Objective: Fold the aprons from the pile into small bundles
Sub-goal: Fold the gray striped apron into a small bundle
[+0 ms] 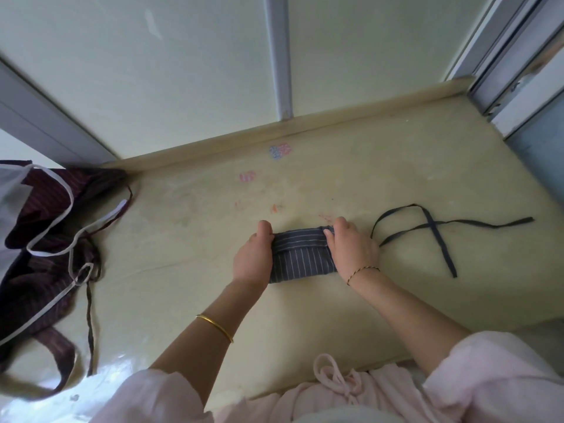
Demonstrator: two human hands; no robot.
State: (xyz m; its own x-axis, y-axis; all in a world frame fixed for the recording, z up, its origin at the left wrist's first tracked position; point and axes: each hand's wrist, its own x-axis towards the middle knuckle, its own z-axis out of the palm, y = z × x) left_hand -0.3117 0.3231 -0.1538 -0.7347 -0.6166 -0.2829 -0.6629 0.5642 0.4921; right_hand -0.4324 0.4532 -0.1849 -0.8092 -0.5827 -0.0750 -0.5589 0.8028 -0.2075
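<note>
Head view: mid-table on the pale yellow glossy tabletop (396, 178), a navy blue white-pinstriped cloth apron (300, 256) folded into a small rectangle. Pinched at its 9 o'clock edge by the left hand (253, 257), thumb pointing to 12. Grasped at its 3 o'clock edge by the right hand (351, 248), fingers curled over the top fold. Trailing toward 3 o'clock from beside the right hand, crossed dark fabric ties (439, 222), flat on the table. At 9 o'clock, well apart, a loose pile of maroon striped aprons with white trim (45, 239).
</note>
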